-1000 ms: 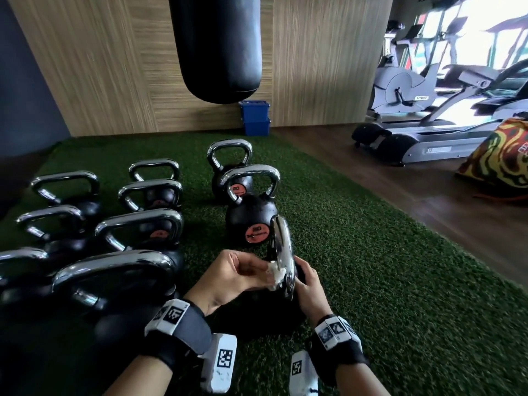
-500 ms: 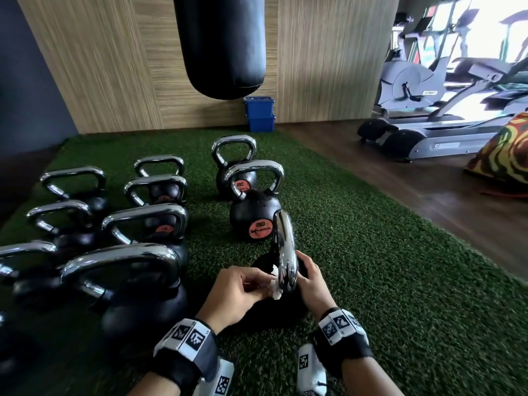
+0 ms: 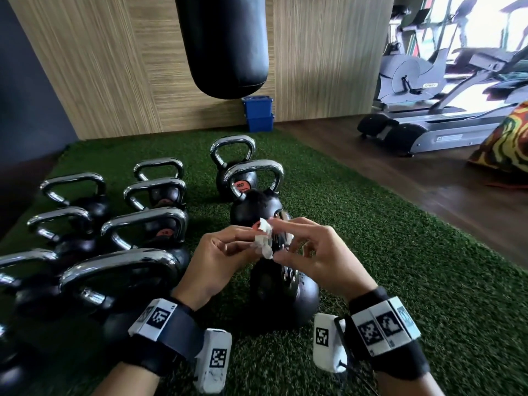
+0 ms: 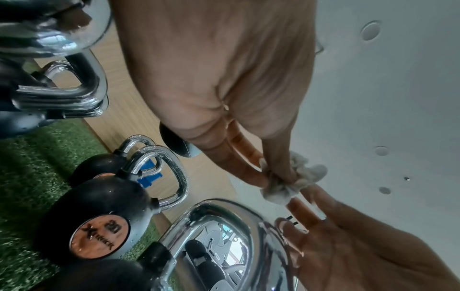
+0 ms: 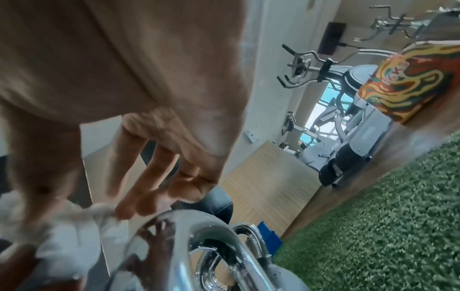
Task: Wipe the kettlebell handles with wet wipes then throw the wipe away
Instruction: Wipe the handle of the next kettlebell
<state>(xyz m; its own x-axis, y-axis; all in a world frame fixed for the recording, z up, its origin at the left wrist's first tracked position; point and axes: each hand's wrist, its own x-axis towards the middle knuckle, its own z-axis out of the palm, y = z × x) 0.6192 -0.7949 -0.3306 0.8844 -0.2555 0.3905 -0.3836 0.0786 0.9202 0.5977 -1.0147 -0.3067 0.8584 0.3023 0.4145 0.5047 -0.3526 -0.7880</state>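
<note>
A crumpled white wipe (image 3: 263, 242) is held in the air between my hands, just above the nearest kettlebell (image 3: 285, 295). My left hand (image 3: 249, 238) pinches the wipe (image 4: 291, 178) between thumb and fingers. My right hand (image 3: 278, 238) meets it from the right, with thumb below and index finger above, both on the wipe (image 5: 64, 226). The kettlebell's chrome handle (image 4: 214, 222) stands edge-on under the hands, mostly hidden in the head view, and neither hand touches it. It shows wet droplets in the right wrist view (image 5: 199, 246).
Several more black kettlebells (image 3: 143, 224) with chrome handles stand in rows to the left and ahead on green turf (image 3: 400, 281). A black punching bag (image 3: 225, 44) hangs ahead. Stacked blue bins (image 3: 258, 114) sit against the wooden wall. Treadmills (image 3: 428, 132) stand on the wooden floor at right.
Both hands came up off the nearest kettlebell. The right hand left its side and now meets the wipe. The left hand lifted the wipe away from the handle.
</note>
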